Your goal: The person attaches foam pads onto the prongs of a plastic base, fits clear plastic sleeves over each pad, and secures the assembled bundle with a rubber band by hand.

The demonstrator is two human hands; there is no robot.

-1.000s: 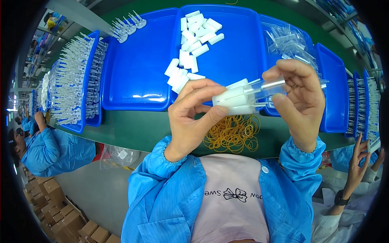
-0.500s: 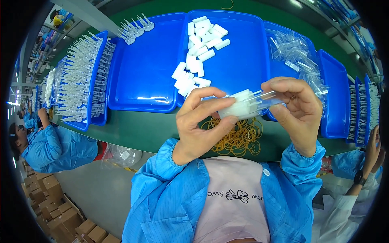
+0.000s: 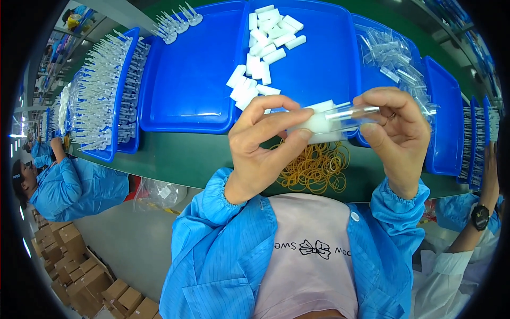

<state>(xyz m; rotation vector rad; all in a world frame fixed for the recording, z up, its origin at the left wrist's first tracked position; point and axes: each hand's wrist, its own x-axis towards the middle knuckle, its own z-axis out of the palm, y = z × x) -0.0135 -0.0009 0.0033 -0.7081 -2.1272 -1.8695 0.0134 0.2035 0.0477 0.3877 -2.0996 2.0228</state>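
Note:
My left hand (image 3: pixel 257 146) pinches a white part with foam-like blocks (image 3: pixel 320 123) between thumb and fingers; some thin prongs stick out to its right. The thumb and fingertips of my right hand (image 3: pixel 399 139) grip a clear plastic piece (image 3: pixel 357 114), tube-like in shape. It meets or overlaps the prongs; I cannot tell how deep they go. Both hands are in front of my chest, over the near edge of a blue tray. Just below the white part, a heap of yellowish rubber bands (image 3: pixel 317 169) lies on the green table (image 3: pixel 212 157).
Loose white blocks (image 3: pixel 259 69) lie in the middle blue tray (image 3: pixel 329 58). Left of it, another blue tray (image 3: pixel 191 90) holds a few pronged white parts (image 3: pixel 178 25). Clear pieces (image 3: pixel 396 58) fill a tray at right. Racks of pronged parts (image 3: pixel 106 95) stand far left. Co-workers sit on both sides.
The view has shifted a little, so the trays appear higher. My hands still hold the same pieces; the clear piece has tilted slightly and sits a bit further right.

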